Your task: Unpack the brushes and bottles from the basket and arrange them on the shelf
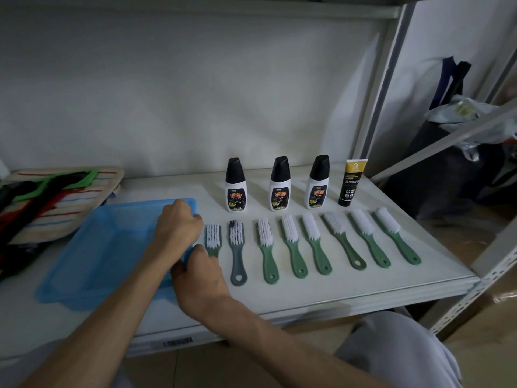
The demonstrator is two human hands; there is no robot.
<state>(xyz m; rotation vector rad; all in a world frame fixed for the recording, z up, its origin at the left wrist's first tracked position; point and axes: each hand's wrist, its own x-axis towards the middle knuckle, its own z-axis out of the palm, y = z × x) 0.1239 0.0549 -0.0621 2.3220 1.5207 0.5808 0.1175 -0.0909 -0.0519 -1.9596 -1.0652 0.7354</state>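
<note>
Both hands clamped on the basket [92, 264] rim — left hand [177, 224] at the far right corner, right hand [200, 278] on the near right edge. Brushes [291, 245] just right; bottles [278, 187] beyond them — bare shelf [349, 289] along the front edge.

Eight brushes [307, 243], seven green-handled and one grey [237, 253], are lying in a row, bristles pointing to 12 o'clock, on the white shelf [363, 287], three black-capped white bottles [279, 187] and a black tube [351, 182] are standing upright behind them, and the blue basket [106, 253] is sitting at their 9 o'clock.
</note>
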